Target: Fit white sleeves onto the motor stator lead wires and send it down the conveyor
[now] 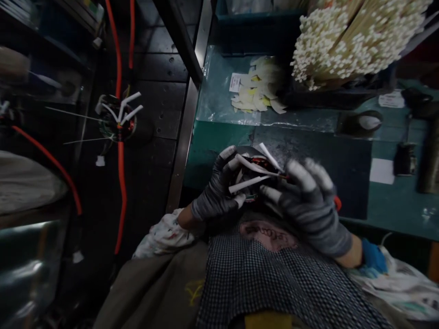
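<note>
Our gloved left hand grips a round wire bundle at six o'clock; our right hand spreads wide beside it; a slip could drop it.

Grey ribbed knit gloves showing matt cloth, with white rubber-coated fingertips; white plastic-sheathed wires showing smooth, faintly glossy insulation; clear glossy plastic sheeting lying over a matt teal tabletop; brushed steel trim gleaming alongside.

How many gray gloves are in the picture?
2: one on the left hand and one on the right hand, both at a bundle of white-sleeved wires. No others show.
</note>
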A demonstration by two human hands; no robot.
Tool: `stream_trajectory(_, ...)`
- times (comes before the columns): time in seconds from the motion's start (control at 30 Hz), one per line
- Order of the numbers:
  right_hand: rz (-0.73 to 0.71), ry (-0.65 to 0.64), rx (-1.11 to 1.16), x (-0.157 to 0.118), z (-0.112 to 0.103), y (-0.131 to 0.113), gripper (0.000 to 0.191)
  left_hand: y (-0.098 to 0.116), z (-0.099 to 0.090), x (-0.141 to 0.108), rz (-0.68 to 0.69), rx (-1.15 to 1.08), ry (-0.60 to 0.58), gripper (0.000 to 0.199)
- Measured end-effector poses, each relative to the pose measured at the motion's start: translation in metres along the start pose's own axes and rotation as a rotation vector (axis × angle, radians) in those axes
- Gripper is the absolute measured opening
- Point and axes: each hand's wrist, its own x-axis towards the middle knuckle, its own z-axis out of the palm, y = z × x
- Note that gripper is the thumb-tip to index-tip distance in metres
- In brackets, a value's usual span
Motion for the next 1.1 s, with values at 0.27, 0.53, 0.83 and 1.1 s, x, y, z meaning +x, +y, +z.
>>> stream_trajectory(0.27,-0.006,-0.230,-0.118,0.021,0.010,0.015,0.068,0.036,0.011,0.014,0.068,0.302,0.003,0.091)
stream_trajectory(0.53,-0.099,-0.173,-0.083,0.016,0.006,0.026,0.076,0.037,0.008,0.020,0.056,0.382,-0.084,0.080)
stream_trajectory(0.83,0.051,-0.201,-0.041,-0.001,0.002,0.011,0.072,0.033,0.058,-0.010,-0.094,0.256,0.306,0.064)
stream_trajectory(1.1,0.393,-0.309,0.399,0.002,-0.012,0.052,0.076,0.039,0.064,0.020,-0.053,0.366,0.299,0.069)
